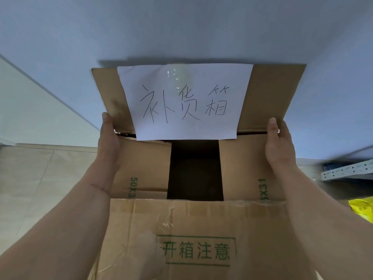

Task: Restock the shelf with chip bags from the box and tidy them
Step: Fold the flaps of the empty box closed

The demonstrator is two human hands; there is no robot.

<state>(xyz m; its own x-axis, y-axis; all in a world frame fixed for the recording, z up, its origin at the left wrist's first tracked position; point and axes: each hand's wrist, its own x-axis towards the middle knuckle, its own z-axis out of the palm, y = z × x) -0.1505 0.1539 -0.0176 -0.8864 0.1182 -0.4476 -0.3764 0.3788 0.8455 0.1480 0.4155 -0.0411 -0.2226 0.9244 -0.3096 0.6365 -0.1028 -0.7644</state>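
Note:
A brown cardboard box [141,170] fills the middle of the view. Its far flap [268,93] stands upright against the wall, with a white handwritten paper sign [185,102] taped over it. My left hand [109,140] grips the flap's lower left edge, thumb in front. My right hand [279,144] grips the lower right edge the same way. Both side flaps lie folded inward, leaving a dark gap [194,168] between them. Nothing inside the box can be made out. The near flap [197,239], printed in green, hangs toward me.
A pale perforated metal shelf rail [347,171] juts in at the right edge, with something blue behind it. A yellow bag [361,209] lies low at the right. The blue-grey wall [181,27] rises behind the box, and beige floor tiles [40,168] spread to the left.

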